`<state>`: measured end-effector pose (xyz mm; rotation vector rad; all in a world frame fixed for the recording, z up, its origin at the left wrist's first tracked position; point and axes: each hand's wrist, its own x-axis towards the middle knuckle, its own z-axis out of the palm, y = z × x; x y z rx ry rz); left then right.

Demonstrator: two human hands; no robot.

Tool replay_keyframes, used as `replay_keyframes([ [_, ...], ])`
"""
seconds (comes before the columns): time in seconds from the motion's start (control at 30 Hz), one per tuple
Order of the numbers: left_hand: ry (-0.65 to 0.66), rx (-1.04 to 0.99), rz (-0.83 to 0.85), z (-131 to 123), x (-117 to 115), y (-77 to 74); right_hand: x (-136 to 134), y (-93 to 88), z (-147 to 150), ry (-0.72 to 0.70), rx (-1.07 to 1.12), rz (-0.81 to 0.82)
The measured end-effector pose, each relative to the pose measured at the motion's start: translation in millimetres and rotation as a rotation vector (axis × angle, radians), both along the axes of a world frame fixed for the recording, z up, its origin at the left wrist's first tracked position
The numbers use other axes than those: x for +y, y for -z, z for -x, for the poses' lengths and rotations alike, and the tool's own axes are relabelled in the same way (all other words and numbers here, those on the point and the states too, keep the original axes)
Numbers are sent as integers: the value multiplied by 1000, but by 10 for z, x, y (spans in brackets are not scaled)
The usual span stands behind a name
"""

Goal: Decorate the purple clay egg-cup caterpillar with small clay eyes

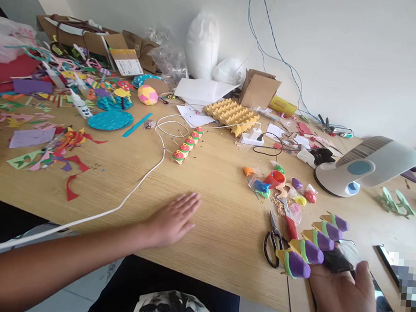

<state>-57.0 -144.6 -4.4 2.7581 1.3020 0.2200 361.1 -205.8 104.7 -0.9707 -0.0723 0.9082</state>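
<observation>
My left hand (174, 220) lies flat on the wooden table, palm down, fingers stretched out, holding nothing. My right hand (344, 296) is palm up at the lower right, its thumb raised, supporting a strip of egg-carton cups (312, 248) coated in purple and light green clay. The strip hides most of the fingers. Black-handled scissors (275, 240) lie just left of the strip, beside a red-handled tool (291, 226). Farther back on the table rests another egg-carton strip (189, 145) with red and green clay and pins stuck around it.
Small bags of coloured clay surround a red ring (275, 179). A white lamp-like device (367, 164) stands at right. A yellow egg tray (231, 114) lies near the wall. Paper scraps (57, 149) and glue bottles (79, 103) crowd the left. A white cable (133, 193) crosses the table.
</observation>
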Motion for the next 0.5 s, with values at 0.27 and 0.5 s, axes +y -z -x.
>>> replay_keyframes([
  [0.27,397,-73,236,-1710,307,-181,43,53,206,-124,-4,-10],
  [0.5,543,-322,152,-2063,571,-265,224,-37,503,-411,35,49],
])
